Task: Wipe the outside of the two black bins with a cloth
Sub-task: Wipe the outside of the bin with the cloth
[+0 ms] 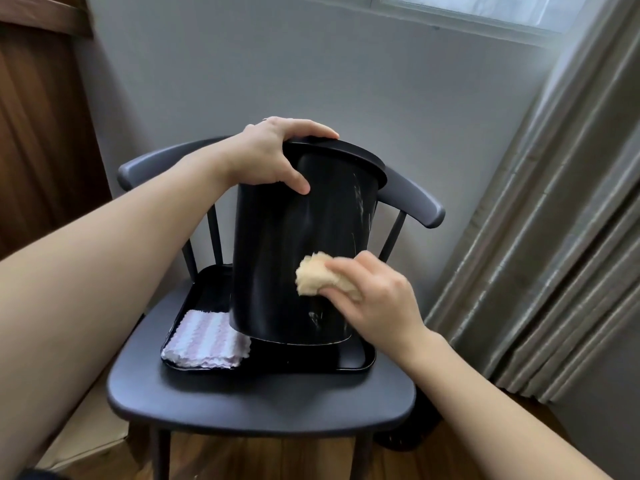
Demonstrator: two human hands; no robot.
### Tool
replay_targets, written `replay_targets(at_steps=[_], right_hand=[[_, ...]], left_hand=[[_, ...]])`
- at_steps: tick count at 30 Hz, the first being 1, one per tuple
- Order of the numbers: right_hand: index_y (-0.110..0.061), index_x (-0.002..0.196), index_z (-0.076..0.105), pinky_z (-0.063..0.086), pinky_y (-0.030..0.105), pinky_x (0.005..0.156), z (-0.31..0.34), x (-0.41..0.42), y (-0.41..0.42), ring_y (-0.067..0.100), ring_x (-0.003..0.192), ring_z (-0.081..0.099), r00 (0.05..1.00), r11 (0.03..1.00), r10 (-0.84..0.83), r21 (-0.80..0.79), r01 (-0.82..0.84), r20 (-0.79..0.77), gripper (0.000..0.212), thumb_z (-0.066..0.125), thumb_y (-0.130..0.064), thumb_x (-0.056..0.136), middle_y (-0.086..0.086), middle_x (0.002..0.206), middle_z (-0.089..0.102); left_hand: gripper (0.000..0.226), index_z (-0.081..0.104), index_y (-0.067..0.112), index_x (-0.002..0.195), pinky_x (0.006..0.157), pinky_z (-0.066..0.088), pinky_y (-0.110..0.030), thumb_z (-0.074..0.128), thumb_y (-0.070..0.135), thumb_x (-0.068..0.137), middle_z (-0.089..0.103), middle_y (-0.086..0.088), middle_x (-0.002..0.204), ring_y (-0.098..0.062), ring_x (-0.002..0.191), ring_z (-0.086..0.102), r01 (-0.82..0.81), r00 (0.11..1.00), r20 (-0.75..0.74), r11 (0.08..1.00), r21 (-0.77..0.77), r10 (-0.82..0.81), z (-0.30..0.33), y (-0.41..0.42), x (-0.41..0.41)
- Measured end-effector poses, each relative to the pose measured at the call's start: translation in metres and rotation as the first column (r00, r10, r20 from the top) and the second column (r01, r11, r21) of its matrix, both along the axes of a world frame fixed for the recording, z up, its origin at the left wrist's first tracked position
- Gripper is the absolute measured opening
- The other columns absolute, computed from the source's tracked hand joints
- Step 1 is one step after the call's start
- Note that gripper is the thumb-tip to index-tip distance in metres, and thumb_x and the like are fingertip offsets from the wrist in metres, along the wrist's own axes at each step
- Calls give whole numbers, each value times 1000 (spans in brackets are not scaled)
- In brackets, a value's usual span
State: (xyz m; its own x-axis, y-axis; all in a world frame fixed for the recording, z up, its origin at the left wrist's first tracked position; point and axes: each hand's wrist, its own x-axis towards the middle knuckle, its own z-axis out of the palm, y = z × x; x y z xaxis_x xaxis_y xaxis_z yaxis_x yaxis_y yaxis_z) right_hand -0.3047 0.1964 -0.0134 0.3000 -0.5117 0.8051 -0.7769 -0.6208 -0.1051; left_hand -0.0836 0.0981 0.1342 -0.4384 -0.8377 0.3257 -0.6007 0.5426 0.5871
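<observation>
Far left: a brown wooden panel (38, 133) is seen against the grey wall (311, 74).

Left arm is extended in from the lower left. The left hand (266, 154) is clamped over the rim of the black bin (294, 244), fingers curled across the top edge, thumb pressed down on the near side wall.

On the dark chair (259, 400) a black tray (360, 358) is laid on the seat. At the tray's near left corner a folded pink-and-white striped cloth (206, 342) is lying flat, just beside the foot of the bin.

The bin is standing on the tray, tilted, its top leaning away toward the chair back. Pale scuff marks are visible on its side wall, upper right and near the base. Only one bin is clearly made out; a dark rounded shape (408, 434) on the floor behind the chair's right front leg cannot be identified.

Lower right of the bin: a bunched beige cloth (318, 277) is held against the bin's outer wall. It is pinched by the right hand (377, 299), fingers curled round it, knuckles toward the camera.

Right: grey-beige curtains (554, 220) are hung to the floor; a window frame (467, 12) is cut off at the top. Wooden flooring (277, 459) is seen under the chair.
</observation>
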Motion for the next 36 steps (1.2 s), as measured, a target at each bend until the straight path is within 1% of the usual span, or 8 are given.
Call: replay_targets(at_steps=[3, 11, 16, 18, 23, 25, 31, 36], right_hand=[[-14, 107, 74, 53, 33, 55, 4, 2, -3, 19, 67, 59, 997, 1000, -29, -5, 29, 70, 30, 80, -29, 82, 2, 81, 60], [-18, 104, 75, 51, 32, 49, -39, -8, 25, 18, 67, 59, 981, 997, 78, 31, -74, -175, 25, 76, -33, 84, 0, 78, 59], [-16, 108, 75, 53, 34, 53, -3, 2, 2, 20, 66, 59, 997, 999, -44, -10, 45, 59, 28, 73, -32, 86, 2, 80, 59], [-16, 109, 74, 53, 32, 53, -4, 5, 2, 19, 65, 58, 997, 999, -33, -5, 34, 76, 29, 75, -30, 84, 1, 80, 59], [-19, 104, 75, 50, 33, 50, -43, -7, 27, 17, 66, 57, 976, 991, 124, 72, -112, -177, 23, 76, -31, 85, -1, 79, 58], [-19, 102, 75, 50, 33, 49, -44, -10, 27, 16, 66, 58, 969, 991, 131, 67, -120, -209, 21, 77, -30, 84, -1, 78, 59], [-12, 103, 76, 52, 35, 50, -7, 2, 0, 19, 62, 58, 996, 999, 17, -37, -14, 84, 24, 79, -25, 83, 2, 77, 59], [-15, 100, 76, 51, 33, 51, -32, 0, 13, 19, 62, 58, 991, 992, 126, 26, -124, -56, 23, 81, -25, 81, 2, 76, 58]], left_hand=[[82, 55, 68, 123, 115, 41, -45, 82, 33, 54, 60, 26, 133, -23, 133, 51, 1, 1000, 5, 1000, -9, -1, 0, -1, 1], [81, 56, 69, 122, 113, 44, -43, 82, 31, 54, 62, 26, 130, -18, 130, 54, 17, 1000, -5, 1000, -6, -17, 0, -3, 1], [82, 57, 67, 123, 112, 45, -42, 83, 31, 54, 62, 26, 129, -16, 128, 56, 18, 1000, 1, 1000, -5, -18, 1, -2, -2], [82, 57, 66, 123, 113, 44, -42, 82, 31, 54, 62, 26, 129, -17, 129, 55, 12, 1000, 5, 1000, -8, -12, 1, -3, -1], [81, 57, 67, 123, 112, 45, -42, 86, 23, 61, 62, 24, 130, -19, 129, 55, 17, 1000, -3, 1000, 1, -17, 0, -5, 0], [81, 58, 67, 122, 110, 47, -42, 86, 22, 61, 63, 24, 129, -18, 128, 56, 17, 1000, -9, 1000, 3, -17, 0, -5, -1], [81, 60, 60, 126, 108, 50, -39, 88, 10, 69, 65, 25, 125, -9, 121, 61, 26, 1000, -8, 1000, 9, -26, 1, -5, 3], [81, 59, 61, 126, 111, 46, -41, 88, 11, 70, 64, 26, 126, -12, 125, 59, 12, 1000, -6, 1000, 9, -12, 1, -6, 5]])
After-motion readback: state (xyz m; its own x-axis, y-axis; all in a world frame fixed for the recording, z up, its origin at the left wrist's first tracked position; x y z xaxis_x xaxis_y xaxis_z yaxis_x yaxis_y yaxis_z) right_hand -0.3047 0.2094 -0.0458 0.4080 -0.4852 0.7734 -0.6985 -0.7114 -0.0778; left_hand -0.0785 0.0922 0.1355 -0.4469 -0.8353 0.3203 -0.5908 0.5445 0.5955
